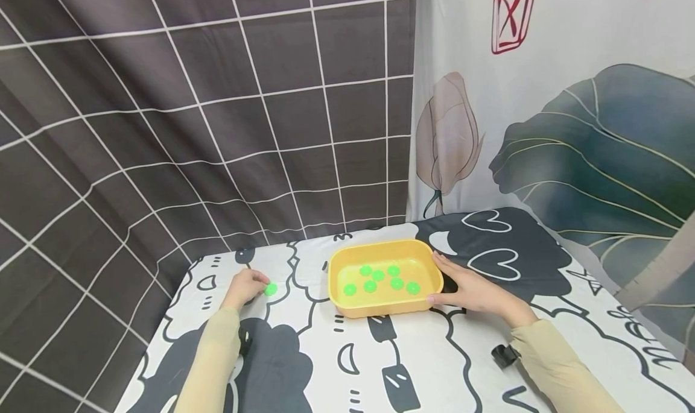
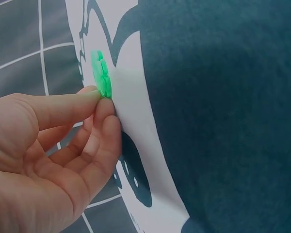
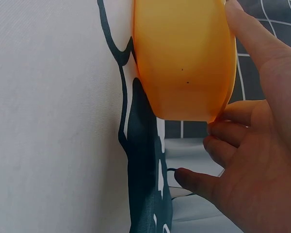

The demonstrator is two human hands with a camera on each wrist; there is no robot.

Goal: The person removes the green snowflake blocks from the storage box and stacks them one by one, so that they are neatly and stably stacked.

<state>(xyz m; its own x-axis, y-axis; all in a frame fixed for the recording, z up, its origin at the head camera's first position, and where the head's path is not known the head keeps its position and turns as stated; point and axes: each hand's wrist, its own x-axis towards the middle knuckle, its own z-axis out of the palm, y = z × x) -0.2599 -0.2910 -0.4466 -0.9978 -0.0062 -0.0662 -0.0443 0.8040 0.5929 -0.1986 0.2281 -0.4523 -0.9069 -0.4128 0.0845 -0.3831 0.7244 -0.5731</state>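
Note:
My left hand (image 1: 245,287) pinches a small green flower-shaped piece (image 2: 102,74) between thumb and fingertips, at the left part of the table. In the left wrist view the piece stands on edge close over the cloth, its lower edge hidden by the fingers. A yellow plastic basin (image 1: 374,310) stands to the right, with several green flower-shaped pieces (image 1: 397,283) spread over its floor. My right hand (image 1: 473,288) holds the basin's right end, thumb at the near corner and fingers at the far corner. The right wrist view shows the basin's outer wall (image 3: 184,58) beside the fingers.
A black-and-white patterned cloth (image 1: 326,365) covers the table. Behind it hang a dark grid curtain (image 1: 282,111) and a pale curtain with leaf and flower prints (image 1: 467,39). A small black device (image 1: 505,356) sits at my right wrist.

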